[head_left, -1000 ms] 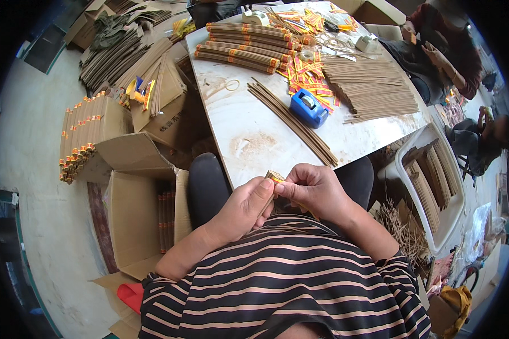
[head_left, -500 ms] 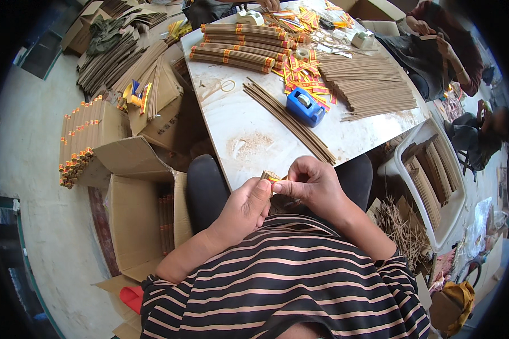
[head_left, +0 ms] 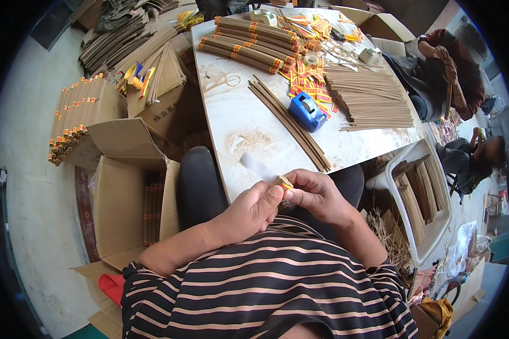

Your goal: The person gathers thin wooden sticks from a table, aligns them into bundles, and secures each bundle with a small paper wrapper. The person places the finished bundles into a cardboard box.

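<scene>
together, left hand (head_left: 253, 210) and right hand (head_left: 316, 195) (pinched) on incense bundle (head_left: 284, 182)

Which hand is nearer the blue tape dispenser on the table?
Right. The right hand sits just below the blue tape dispenser, near the table edge; the left hand is lower and further left.

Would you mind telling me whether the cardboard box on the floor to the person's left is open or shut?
Open. The cardboard box has its flaps spread outward, and rows of brown stick bundles show inside it.
</scene>
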`<state>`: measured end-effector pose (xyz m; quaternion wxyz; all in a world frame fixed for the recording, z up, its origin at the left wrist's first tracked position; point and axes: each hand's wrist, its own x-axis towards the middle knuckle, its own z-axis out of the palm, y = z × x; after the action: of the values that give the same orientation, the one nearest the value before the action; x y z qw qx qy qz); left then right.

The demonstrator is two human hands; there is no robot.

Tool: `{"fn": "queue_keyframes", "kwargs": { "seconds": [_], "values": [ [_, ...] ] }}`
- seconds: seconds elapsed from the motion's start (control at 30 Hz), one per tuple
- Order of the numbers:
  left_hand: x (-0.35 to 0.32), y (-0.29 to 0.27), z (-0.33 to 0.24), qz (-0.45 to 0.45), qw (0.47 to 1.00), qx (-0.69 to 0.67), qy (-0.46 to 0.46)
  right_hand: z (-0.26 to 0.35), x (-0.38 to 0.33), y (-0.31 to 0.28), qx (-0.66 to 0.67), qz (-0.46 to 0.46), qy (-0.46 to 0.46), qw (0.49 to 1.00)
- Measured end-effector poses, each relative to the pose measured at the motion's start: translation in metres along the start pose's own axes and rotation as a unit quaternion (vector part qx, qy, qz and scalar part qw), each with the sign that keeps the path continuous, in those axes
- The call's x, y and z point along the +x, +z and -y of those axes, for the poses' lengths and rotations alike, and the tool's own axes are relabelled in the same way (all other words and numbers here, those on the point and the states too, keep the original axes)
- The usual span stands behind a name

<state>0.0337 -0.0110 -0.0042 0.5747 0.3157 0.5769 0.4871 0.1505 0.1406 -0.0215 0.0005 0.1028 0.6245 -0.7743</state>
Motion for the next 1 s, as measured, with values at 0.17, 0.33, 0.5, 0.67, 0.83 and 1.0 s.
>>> {"fn": "queue_keyframes", "kwargs": {
  "seconds": [0.17,0.33,0.5,0.67,0.83,1.0],
  "values": [
    [0.002,-0.002,0.002,0.061,0.997,-0.042,-0.007,-0.003,0.008,-0.019,-0.071,0.083,-0.069,0.992],
    [0.004,-0.003,-0.001,0.09,0.994,-0.059,-0.02,-0.001,0.005,-0.018,-0.013,0.084,-0.031,0.996],
    [0.005,-0.003,-0.003,0.094,0.994,-0.052,-0.029,0.003,0.001,-0.017,-0.048,0.06,-0.014,0.997],
    [0.007,-0.003,0.0,0.096,0.994,-0.05,-0.023,0.009,0.0,-0.017,-0.02,0.059,0.035,0.997],
    [0.009,-0.005,0.007,0.102,0.993,-0.053,-0.038,0.021,0.0,-0.013,-0.051,0.054,0.036,0.997],
    [0.008,-0.002,0.005,0.107,0.992,-0.053,-0.032,0.024,0.0,-0.018,-0.206,0.064,-0.055,0.975]
  ]
}}
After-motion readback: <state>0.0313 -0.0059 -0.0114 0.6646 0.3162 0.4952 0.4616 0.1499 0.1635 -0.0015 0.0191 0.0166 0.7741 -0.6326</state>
